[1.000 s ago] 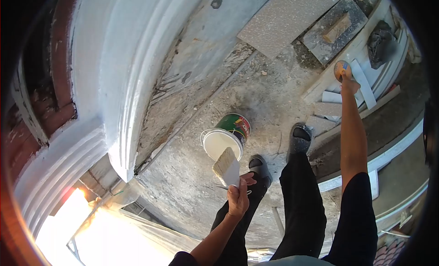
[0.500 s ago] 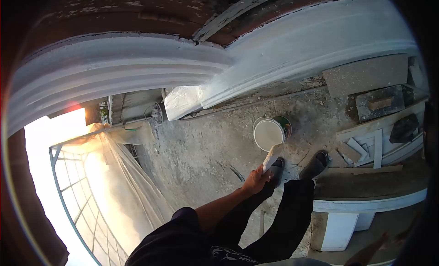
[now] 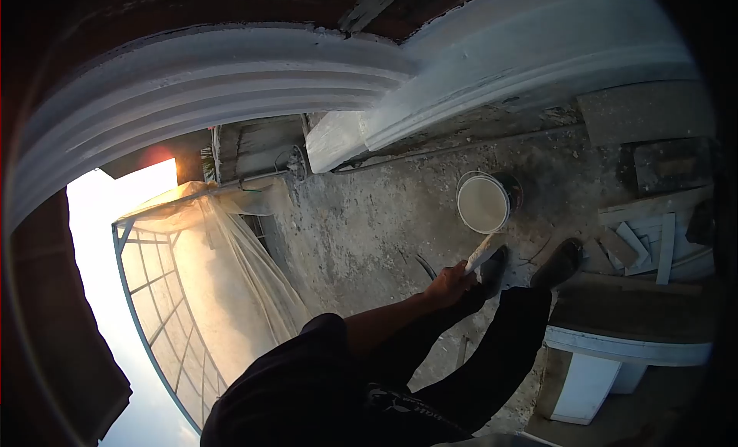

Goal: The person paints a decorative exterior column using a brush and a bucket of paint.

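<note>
My left hand (image 3: 450, 285) is closed around the handle end of a pale, brush-like tool (image 3: 482, 252). The tool's far end points up towards a white bucket (image 3: 483, 203) on the floor and overlaps the bucket's lower edge in view; whether they touch is unclear. Pale liquid or residue seems to show inside the bucket. A darker container stands right behind it. Of my right hand only a dim shape (image 3: 646, 430) shows in the shadow at the lower right, and its fingers cannot be made out.
My shoes (image 3: 557, 264) stand on the rough concrete floor (image 3: 346, 239) below the bucket. White moulded ledges (image 3: 231, 82) run across the top. Boards and offcuts (image 3: 634, 243) lie at the right, above a white-edged ledge (image 3: 630, 345). Translucent sheeting (image 3: 246, 270) hangs over a metal frame at the left.
The view has shifted, so the bucket, feet and floor appear further right, and the picture is darker. My left hand still holds the tool. My right forearm has become harder to see.
</note>
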Available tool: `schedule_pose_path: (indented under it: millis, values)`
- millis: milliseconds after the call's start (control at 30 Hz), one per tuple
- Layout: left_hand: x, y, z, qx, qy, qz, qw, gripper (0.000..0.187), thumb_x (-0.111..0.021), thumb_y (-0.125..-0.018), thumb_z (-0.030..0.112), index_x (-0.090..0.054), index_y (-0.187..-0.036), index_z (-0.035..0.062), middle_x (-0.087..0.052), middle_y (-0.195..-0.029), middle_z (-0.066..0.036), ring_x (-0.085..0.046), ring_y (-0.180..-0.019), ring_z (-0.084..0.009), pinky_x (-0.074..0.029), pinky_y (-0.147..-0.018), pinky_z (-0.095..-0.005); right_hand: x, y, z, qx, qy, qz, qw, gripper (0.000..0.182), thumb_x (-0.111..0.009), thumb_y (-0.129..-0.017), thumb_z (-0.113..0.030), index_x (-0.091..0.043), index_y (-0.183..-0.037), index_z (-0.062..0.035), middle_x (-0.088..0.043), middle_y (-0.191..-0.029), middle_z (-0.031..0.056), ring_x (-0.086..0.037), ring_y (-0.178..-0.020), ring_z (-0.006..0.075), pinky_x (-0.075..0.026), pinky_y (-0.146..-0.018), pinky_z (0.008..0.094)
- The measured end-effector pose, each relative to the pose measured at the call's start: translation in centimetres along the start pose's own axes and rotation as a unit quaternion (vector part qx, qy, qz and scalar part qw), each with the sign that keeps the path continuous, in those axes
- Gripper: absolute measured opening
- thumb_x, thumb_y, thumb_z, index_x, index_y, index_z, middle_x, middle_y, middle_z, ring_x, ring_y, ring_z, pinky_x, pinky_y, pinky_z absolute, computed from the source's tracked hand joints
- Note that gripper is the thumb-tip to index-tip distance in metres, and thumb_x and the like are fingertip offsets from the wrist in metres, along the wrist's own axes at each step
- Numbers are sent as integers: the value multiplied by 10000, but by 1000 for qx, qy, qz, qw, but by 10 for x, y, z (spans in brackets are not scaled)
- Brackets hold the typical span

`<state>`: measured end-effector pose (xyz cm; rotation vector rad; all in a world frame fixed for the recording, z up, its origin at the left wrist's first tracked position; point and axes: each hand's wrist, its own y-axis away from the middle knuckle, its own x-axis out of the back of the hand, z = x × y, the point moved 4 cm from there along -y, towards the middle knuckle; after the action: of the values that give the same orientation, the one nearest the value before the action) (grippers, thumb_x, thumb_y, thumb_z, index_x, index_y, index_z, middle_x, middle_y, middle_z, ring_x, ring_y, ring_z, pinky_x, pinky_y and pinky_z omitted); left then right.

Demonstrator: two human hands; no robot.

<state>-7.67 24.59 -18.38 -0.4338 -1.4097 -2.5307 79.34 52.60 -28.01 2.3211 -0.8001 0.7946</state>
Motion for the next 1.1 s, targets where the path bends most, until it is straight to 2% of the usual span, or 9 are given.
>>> schedule_pose_path:
  millis: [133, 233, 333, 733, 1100]
  values:
    - [4, -9, -3, -10, 25, 4, 1000, 278, -423, -1027, 247, -526, -1015, -11, -647, -834, -101, -640, -762, -189, -514, -722, -340, -11, -8, 6, -6, -4, -8, 1000, 402, -543, -982, -324, -592, -1255, -33, -596, -1252, 170, -616, -1067, 298, -553, -853, 398]
    - [7, -13, -1, -15, 58, 24, 998, 331, -401, -1024, 321, -529, -955, 23, -598, -747, -92, -608, -733, -219, -480, -721, -358, -13, -16, 9, -8, 0, -15, 1000, 403, -542, -982, -322, -586, -1261, -35, -591, -1258, 170, -609, -1077, 297, -547, -862, 398]
    - [6, -16, 1, -16, 54, 31, 998, 343, -389, -1030, 331, -520, -953, 24, -601, -757, -92, -606, -732, -215, -478, -719, -353, -14, -24, 12, -6, 3, -18, 1000, 404, -542, -982, -319, -580, -1268, -37, -586, -1265, 169, -602, -1088, 297, -542, -872, 397]
    - [-15, -20, 15, -15, 15, 14, 1000, 284, -423, -1017, 248, -518, -931, -6, -627, -786, -116, -633, -735, -216, -511, -710, -368, -13, -49, 56, -25, 0, -32, 999, 410, -542, -981, -310, -556, -1294, -45, -567, -1290, 168, -575, -1128, 295, -519, -908, 396]
    - [-26, -29, 22, -14, -31, -16, 999, 258, -470, -996, 247, -518, -962, -4, -641, -808, -105, -646, -772, -208, -511, -721, -362, 4, -59, 101, -28, -15, -31, 999, 419, -542, -981, -302, -534, -1317, -53, -549, -1313, 167, -549, -1166, 294, -499, -942, 394]
